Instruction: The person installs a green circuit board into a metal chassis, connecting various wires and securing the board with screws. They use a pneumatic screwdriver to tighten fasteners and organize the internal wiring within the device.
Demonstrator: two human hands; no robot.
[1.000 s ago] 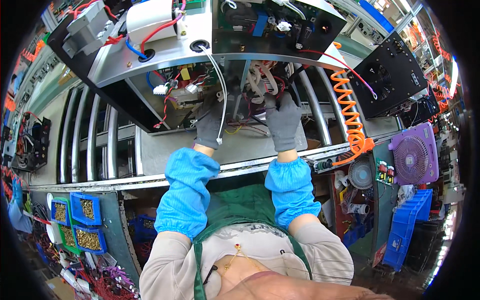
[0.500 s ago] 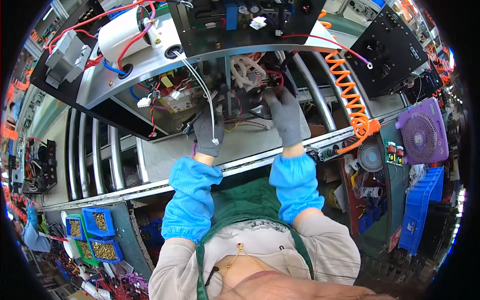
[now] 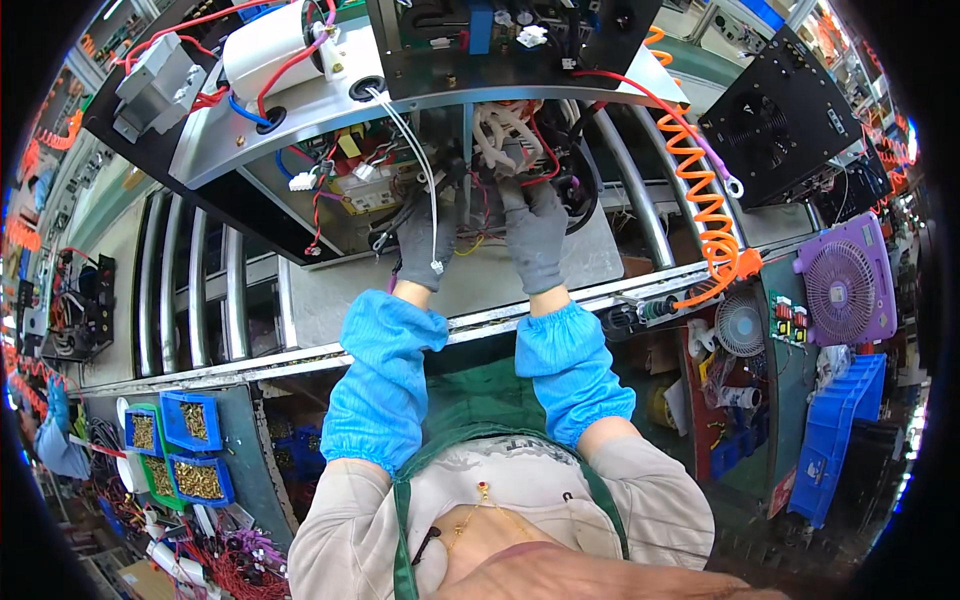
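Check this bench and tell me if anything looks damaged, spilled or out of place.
Nothing stands out. Both gloved hands, left hand and right hand, work among loose wires inside the open metal chassis. The orange coiled hose hangs whole, and the blue bins hold their parts unspilled.

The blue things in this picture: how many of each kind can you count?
Blue sleeve covers: 2
Small blue parts bins with brass pieces: 3
Large blue crates: 1 stack, count unclear
Total: 5 counted items, plus the crate stack
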